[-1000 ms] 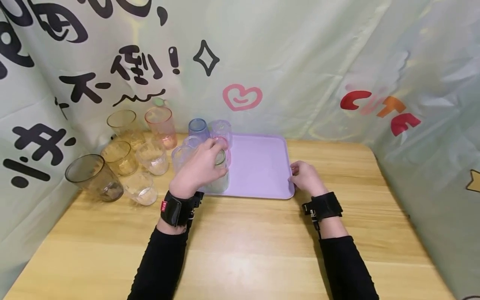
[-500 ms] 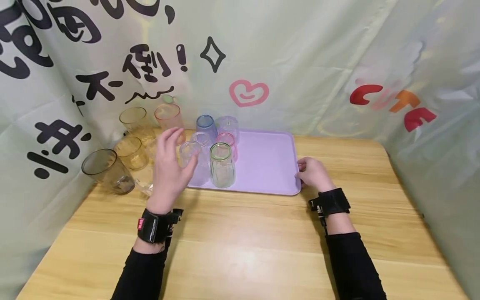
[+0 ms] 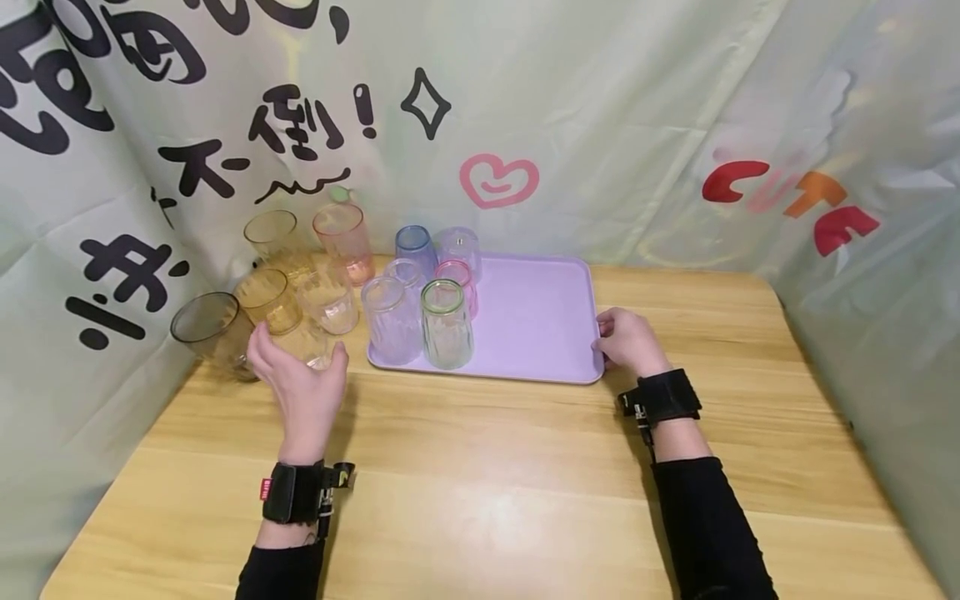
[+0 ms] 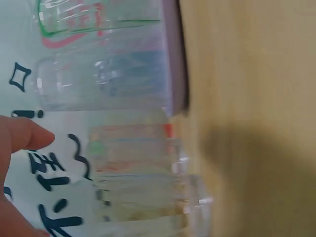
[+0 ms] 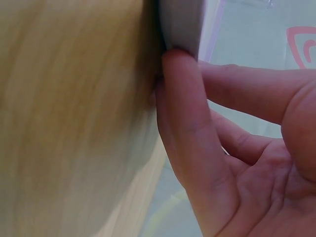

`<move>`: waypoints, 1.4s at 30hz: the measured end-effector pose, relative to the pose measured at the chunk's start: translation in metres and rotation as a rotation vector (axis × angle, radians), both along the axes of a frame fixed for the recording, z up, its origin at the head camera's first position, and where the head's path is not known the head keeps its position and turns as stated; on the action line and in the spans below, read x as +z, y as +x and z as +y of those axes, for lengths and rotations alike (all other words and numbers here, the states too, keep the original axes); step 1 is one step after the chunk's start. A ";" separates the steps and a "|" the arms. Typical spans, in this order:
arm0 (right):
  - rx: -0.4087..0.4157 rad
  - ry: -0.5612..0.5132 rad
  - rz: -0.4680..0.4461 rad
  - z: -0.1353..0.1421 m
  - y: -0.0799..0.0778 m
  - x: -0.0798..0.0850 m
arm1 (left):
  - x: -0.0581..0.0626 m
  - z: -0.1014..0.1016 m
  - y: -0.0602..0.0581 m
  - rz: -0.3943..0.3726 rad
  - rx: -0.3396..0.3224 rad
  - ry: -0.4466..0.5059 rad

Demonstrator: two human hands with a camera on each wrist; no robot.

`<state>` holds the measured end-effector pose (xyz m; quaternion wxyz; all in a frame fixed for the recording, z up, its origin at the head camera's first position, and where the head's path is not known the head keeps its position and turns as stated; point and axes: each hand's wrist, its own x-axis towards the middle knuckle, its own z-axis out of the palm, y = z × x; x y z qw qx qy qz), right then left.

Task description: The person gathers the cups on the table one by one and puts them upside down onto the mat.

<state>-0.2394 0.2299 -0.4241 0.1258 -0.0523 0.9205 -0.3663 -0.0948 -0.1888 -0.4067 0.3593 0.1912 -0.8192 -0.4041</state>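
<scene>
Tray [image 3: 536, 321]: right hand [image 3: 633, 343] pinches its edge at three o'clock; best held steady. Left hand [image 3: 303, 383], fingers apart, near clear glass [image 3: 309, 342]; gentle grip advised.

We see a wooden tabletop [image 3: 495, 467] brightly lit, pale glare [image 3: 498, 533] pooling near its front, while our left-wrist view renders the glasses [image 4: 138, 153] blurred beside a soft-edged shadow [image 4: 252, 163].

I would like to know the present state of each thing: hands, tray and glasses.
Purple tray: on the table, partly filled.
Tray glasses: all standing, apparently empty.
Table glasses: mouths up, apparently empty; one partly hidden.
Left hand: thumb and fingers apart, holding nothing.
Right hand: pinching the tray's edge.
</scene>
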 end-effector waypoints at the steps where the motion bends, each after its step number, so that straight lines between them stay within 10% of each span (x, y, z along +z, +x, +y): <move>1: -0.004 0.000 -0.001 0.000 0.000 0.000 | -0.002 -0.001 0.000 -0.021 0.011 0.053; 9: -0.006 -0.010 -0.008 0.001 0.000 0.000 | -0.012 -0.009 -0.004 -0.089 0.094 0.321; 18: -0.012 -0.009 0.006 -0.001 0.000 0.004 | -0.022 -0.016 -0.006 -0.231 0.020 0.576; 31: 0.003 0.028 0.009 -0.002 0.002 0.006 | -0.028 -0.013 -0.001 -0.102 -0.017 0.595; 42: -0.055 0.062 0.335 -0.016 0.011 0.025 | -0.005 0.001 0.012 -0.001 -0.084 0.656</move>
